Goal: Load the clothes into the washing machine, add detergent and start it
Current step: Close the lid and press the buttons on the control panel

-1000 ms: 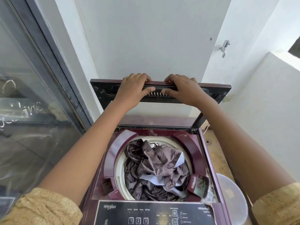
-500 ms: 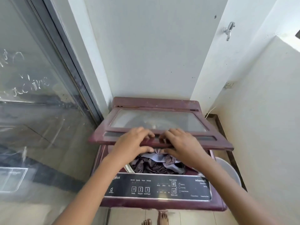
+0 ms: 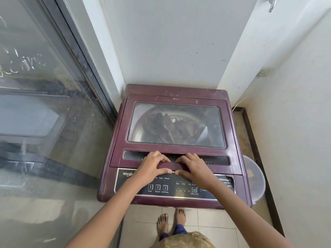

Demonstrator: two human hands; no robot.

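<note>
In a narrow corner between a grey wall at twelve o'clock and a large glass sliding door (image 3: 44, 104) at nine o'clock, the head view looks down on a maroon top-loading washing machine (image 3: 172, 145) with a worn, dusty casing. Its lid with a clear window panel (image 3: 176, 124) lies flat and shut. Through the window, brown crumpled clothes (image 3: 172, 129) with a strip of pale cloth sit inside the steel drum. At six o'clock on the machine runs a black control panel (image 3: 179, 187) with white numbered buttons marked 1, 2 and 3.

Both hands rest on the raised handle bar at the lid's front edge, side by side and almost touching at the thumbs. The left hand (image 3: 152, 165) has its grip curled round the bar, fingers tucked into the recess behind it and thumb along the front. The right hand (image 3: 194, 167) mirrors it, its grip likewise wrapped round the bar, fingers in the recess and thumb in front.

At three o'clock, wedged between machine and cream side wall, stands a translucent round plastic tub (image 3: 254, 178). At six o'clock two bare feet (image 3: 170, 224) stand on pale floor tiles (image 3: 211, 222), above a fold of yellow patterned garment (image 3: 184, 240).
</note>
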